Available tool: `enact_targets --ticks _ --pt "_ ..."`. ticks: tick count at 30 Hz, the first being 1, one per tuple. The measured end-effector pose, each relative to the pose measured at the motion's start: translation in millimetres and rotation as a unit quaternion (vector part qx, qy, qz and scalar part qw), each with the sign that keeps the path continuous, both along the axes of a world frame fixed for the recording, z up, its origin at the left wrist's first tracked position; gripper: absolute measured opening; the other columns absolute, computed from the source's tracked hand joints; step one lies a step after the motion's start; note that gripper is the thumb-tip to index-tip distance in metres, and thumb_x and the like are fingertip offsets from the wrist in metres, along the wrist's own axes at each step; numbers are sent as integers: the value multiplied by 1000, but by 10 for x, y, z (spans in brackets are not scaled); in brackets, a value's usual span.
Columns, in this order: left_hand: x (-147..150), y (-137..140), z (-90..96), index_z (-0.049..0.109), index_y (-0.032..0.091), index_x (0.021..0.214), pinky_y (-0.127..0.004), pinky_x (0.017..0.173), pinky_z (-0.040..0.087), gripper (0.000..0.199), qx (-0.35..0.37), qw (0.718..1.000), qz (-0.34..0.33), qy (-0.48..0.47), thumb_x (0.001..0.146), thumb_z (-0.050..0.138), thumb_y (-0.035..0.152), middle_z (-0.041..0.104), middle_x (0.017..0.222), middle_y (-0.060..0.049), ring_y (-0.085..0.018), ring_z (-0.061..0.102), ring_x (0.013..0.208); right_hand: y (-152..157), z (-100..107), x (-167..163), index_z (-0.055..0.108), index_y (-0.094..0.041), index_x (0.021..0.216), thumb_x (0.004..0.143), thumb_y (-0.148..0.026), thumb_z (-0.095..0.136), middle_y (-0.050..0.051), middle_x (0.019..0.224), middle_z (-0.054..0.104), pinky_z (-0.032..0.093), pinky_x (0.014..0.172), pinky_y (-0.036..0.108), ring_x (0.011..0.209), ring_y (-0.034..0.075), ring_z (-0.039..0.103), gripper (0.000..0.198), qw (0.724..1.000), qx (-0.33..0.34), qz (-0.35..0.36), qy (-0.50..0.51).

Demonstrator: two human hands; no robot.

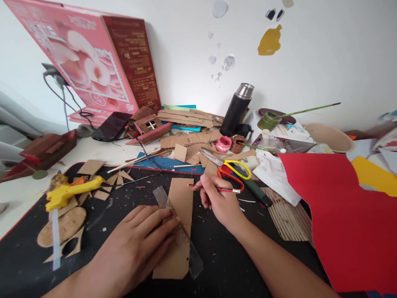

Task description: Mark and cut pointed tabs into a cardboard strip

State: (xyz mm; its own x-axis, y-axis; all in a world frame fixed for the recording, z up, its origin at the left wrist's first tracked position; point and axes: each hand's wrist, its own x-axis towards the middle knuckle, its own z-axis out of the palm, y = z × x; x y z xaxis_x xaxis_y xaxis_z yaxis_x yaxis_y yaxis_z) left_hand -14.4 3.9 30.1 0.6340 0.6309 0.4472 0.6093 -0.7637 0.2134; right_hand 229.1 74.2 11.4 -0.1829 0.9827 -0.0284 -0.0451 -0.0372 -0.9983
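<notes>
My left hand [136, 244] lies with fingers stretched over a clear ruler [190, 250], pressing it onto a strip of cardboard [181, 196]. The ruler crosses the strip at a slant, from upper left to lower right. Above the strip's right edge, my right hand [218, 200] is closed around a red and black pencil [228, 190]. The pencil's tip points left, over the upper end of the cardboard, and its eraser end points right. Whether the tip touches the cardboard I cannot tell. Both hands are over a black mat [124, 203].
A yellow glue gun [72, 192] lies left among cardboard scraps. Scissors [237, 167] and a green-handled cutter [256, 192] are just beyond my right hand. Paint jars [223, 144], a black flask [236, 109] and cardboard pieces fill the back. Red card [347, 223] covers the right side.
</notes>
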Motion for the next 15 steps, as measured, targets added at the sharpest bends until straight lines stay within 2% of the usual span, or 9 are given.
enact_targets --ticks 7,12,15 --pt "-16 64 -160 75 18 142 -39 113 60 37 11 999 -37 19 112 55 19 80 141 -10 -25 73 133 -7 6 3 76 -16 84 98 -84 65 -4 55 55 39 44 21 45 10 49 70 1000 7 1 -9" --pt "-13 152 -159 68 18 151 -42 118 60 42 -7 996 -79 35 113 52 21 74 152 -10 -26 67 145 2 -9 6 75 -18 81 98 -84 66 -4 55 54 39 44 22 45 10 50 69 1000 6 -6 -11" --pt "-37 186 -137 67 18 152 -43 120 58 42 -8 997 -70 34 113 53 21 73 154 -11 -26 67 145 1 -11 3 75 -18 83 98 -84 66 -4 55 55 40 44 22 45 10 50 69 1000 -1 -5 -4"
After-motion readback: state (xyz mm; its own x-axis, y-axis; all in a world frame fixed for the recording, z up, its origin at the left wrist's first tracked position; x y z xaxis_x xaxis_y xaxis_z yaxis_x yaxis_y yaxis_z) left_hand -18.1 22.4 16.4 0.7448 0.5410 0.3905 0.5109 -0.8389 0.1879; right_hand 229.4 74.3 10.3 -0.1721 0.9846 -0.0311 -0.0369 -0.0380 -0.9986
